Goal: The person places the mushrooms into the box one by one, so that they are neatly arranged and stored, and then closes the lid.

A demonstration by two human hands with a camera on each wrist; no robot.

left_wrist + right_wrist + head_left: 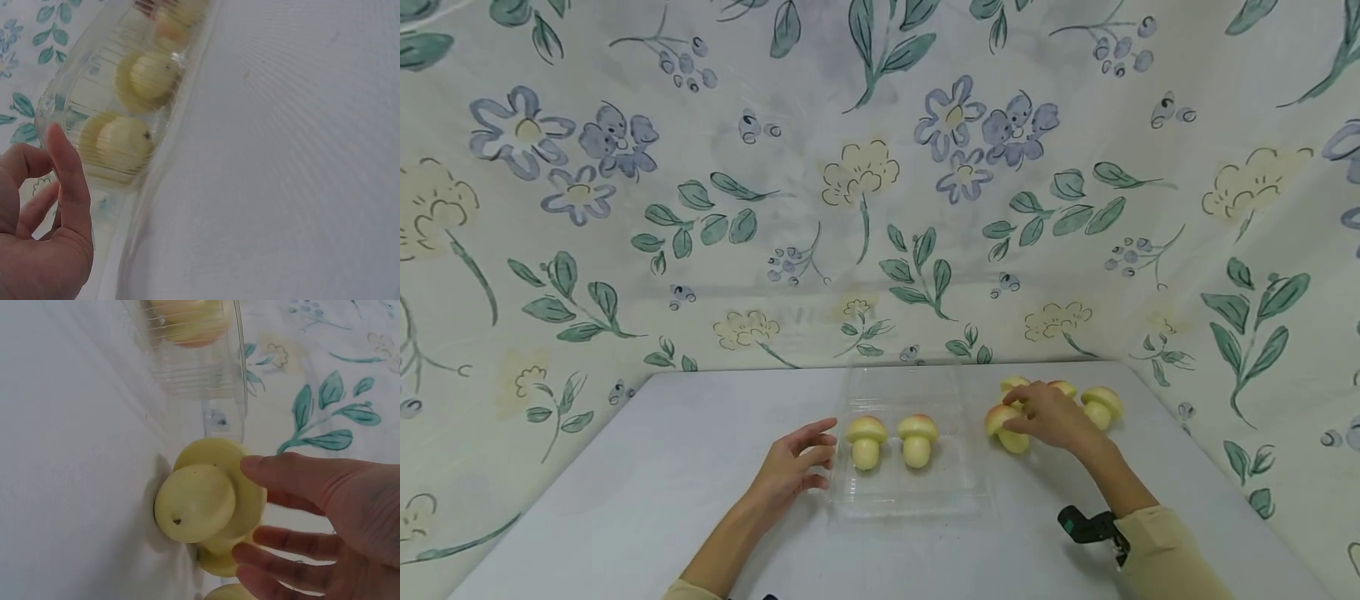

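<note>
A clear plastic container stands on the table, its see-through lid raised at the back. Two yellow mushroom-shaped pieces, a left one and a right one, lie inside, caps away from me. My left hand is at the container's left side, fingers extended and apart, holding nothing. To the right, my right hand reaches over a mushroom-shaped piece on the table. The thumb touches its cap edge in the right wrist view; the other fingers are spread beside it, not wrapped round it.
More mushroom-shaped pieces lie around the right hand, one at its right and others partly hidden behind it. A white table runs back to a floral cloth. A dark wrist device sits at the right cuff.
</note>
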